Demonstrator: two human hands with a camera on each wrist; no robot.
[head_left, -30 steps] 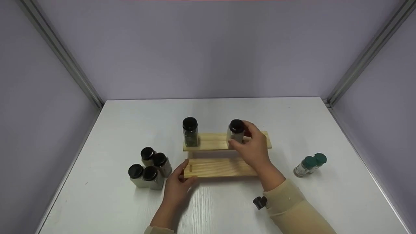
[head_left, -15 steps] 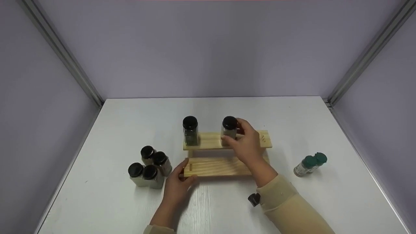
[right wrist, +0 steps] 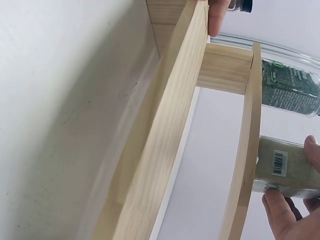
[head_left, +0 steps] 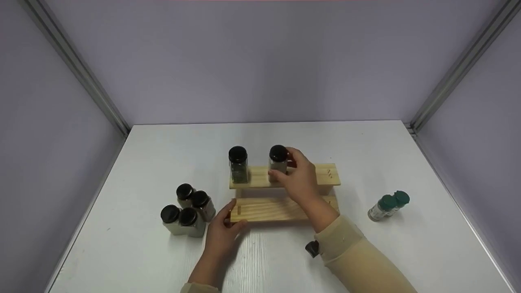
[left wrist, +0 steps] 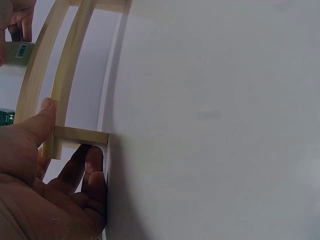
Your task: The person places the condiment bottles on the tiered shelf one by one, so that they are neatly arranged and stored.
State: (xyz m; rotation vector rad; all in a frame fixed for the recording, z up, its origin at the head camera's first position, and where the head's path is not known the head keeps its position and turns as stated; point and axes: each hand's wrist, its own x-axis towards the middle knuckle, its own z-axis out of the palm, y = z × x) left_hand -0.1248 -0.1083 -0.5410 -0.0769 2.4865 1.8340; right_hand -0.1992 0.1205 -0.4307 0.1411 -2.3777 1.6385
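Pinching the pale jar (head_left: 278,163), your right hand (head_left: 300,179) is holding it upright on the upper shelf (head_left: 259,176). Your left hand (head_left: 221,236) is gripping the left end of the lower shelf (head_left: 268,210).

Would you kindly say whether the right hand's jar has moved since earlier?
Yes: the held jar has moved left along the upper shelf, toward the green-filled jar.

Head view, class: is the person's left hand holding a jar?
No, the left hand grips the left end of the wooden rack.
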